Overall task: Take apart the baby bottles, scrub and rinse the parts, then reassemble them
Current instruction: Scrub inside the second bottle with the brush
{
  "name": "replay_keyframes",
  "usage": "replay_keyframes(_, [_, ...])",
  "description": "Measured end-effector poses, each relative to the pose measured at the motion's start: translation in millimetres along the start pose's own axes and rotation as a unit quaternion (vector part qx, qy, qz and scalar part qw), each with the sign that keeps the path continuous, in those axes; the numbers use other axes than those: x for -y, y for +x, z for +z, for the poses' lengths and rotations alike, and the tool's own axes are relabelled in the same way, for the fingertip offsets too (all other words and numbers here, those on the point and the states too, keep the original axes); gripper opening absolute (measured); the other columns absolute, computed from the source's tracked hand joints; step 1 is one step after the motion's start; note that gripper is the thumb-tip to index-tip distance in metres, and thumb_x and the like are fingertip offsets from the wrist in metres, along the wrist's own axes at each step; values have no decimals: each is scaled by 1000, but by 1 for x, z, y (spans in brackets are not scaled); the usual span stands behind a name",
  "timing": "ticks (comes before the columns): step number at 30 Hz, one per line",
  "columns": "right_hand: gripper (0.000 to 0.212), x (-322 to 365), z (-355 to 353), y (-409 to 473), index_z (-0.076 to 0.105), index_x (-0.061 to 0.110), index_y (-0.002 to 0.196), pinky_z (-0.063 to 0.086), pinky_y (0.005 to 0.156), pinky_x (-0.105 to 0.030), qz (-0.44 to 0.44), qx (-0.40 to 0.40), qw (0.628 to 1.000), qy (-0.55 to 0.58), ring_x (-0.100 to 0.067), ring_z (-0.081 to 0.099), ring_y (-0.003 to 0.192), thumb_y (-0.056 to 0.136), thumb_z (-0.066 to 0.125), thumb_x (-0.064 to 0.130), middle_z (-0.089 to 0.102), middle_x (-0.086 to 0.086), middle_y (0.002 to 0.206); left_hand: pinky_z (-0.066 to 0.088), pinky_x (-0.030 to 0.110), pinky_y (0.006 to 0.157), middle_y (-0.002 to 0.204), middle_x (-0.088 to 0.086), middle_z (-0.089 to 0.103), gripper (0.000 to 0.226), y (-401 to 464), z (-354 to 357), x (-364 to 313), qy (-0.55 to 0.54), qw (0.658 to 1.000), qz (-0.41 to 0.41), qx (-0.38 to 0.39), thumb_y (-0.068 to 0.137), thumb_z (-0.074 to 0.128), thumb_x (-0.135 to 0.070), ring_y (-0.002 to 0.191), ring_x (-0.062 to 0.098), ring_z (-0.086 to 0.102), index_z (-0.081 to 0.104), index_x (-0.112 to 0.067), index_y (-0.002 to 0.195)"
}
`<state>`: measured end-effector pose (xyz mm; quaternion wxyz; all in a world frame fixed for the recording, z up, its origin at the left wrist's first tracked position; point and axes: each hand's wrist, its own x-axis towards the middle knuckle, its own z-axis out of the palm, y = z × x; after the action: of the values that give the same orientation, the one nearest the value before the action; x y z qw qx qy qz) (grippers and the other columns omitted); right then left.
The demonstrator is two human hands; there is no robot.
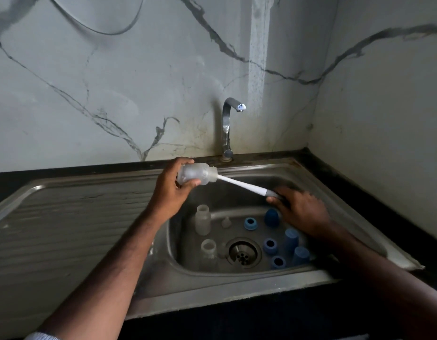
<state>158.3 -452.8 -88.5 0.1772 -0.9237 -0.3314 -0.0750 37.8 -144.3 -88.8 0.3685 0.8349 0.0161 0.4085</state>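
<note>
My left hand [172, 190] grips a clear baby bottle [196, 173] held sideways over the sink, mouth pointing right. A white bottle brush [239, 184] sticks into that mouth; its head is hidden inside. My right hand [302, 212] holds the brush's dark handle end. In the basin stand two more clear bottles, one at the back [202, 219] and one by the drain [208, 252], with a small clear nipple [226, 222] between them and the blue parts. Blue collar rings [250, 224] and blue caps [291, 239] lie to the right of the drain.
The steel sink [237, 280] has a ribbed drainboard [72, 217] on the left and a drain [243, 252] in the middle. A chrome tap [228, 126] stands behind, not running. Marble walls close in at the back and right; dark counter edges surround the sink.
</note>
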Motion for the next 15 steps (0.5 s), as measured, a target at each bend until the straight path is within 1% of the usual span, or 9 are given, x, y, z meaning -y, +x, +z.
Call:
replay_keyframes(2, [43, -4, -3, 1, 49, 40, 134, 43, 75, -29, -16, 6, 1000, -25, -8, 55, 90, 99, 38, 63, 64, 7, 117, 53, 30, 78, 115, -4, 63, 43, 1, -7, 0, 16, 998, 53, 24, 78, 79, -20, 101, 14, 61, 62, -16, 117])
replay_keyframes(3, [41, -8, -6, 2, 48, 40, 135, 43, 77, -28, -29, 10, 999, -42, -9, 56, 95, 100, 40, 60, 63, 7, 122, 54, 30, 77, 114, -4, 65, 45, 1, -11, -1, 13, 998, 45, 46, 76, 78, -29, 98, 14, 63, 64, -17, 117])
replay_keyframes(5, [45, -15, -16, 1, 48, 40, 138, 42, 91, -32, -58, 6, 996, -61, -14, 56, 113, 99, 42, 61, 58, 5, 135, 54, 28, 62, 100, -1, 71, 46, 2, -20, -3, -28, 994, -20, 107, 76, 74, -43, 75, 16, 66, 68, -19, 115])
replay_keyframes(7, [65, -21, -21, 0, 52, 35, 139, 32, 103, -37, -83, -12, 995, -59, -18, 53, 126, 90, 30, 72, 57, 4, 142, 41, 22, 38, 75, 6, 69, 38, 1, -24, -9, -142, 973, -112, 146, 86, 71, -43, 48, 19, 56, 69, -14, 111])
replay_keyframes(9, [75, -20, -17, -2, 55, 32, 138, 31, 105, -38, -85, -28, 996, -30, -18, 52, 127, 85, 23, 75, 58, 4, 140, 29, 16, 32, 60, 11, 59, 45, 0, -22, -8, -198, 956, -170, 132, 93, 57, -43, 38, 17, 48, 64, -2, 109])
replay_keyframes(10, [69, -16, -16, -3, 53, 31, 139, 34, 103, -36, -72, -34, 997, -4, -17, 53, 123, 89, 28, 72, 58, 3, 137, 27, 15, 32, 59, 13, 57, 47, 1, -19, -10, -213, 951, -189, 122, 93, 53, -44, 37, 16, 46, 62, 0, 107])
replay_keyframes(12, [47, -5, -13, -4, 51, 31, 136, 41, 79, -23, -32, -42, 998, 19, -13, 54, 101, 100, 40, 60, 59, 3, 120, 32, 18, 35, 70, 18, 57, 39, 1, -12, -12, -224, 957, -167, 80, 92, 63, -44, 44, 18, 50, 62, -7, 106])
replay_keyframes(14, [35, 2, -8, -4, 50, 33, 128, 35, 61, -22, -8, -34, 999, -27, -11, 48, 83, 103, 38, 55, 57, 4, 104, 47, 27, 49, 91, 14, 65, 35, 3, -10, -6, -134, 986, -90, 41, 83, 73, -40, 65, 23, 61, 62, -21, 110])
replay_keyframes(15, [35, 5, -3, -3, 51, 34, 122, 35, 61, -26, 0, -24, 999, -42, -12, 48, 79, 102, 34, 58, 59, 5, 100, 53, 31, 62, 103, 7, 66, 38, 4, -11, -3, -72, 996, -38, 27, 80, 76, -35, 81, 22, 65, 61, -24, 113])
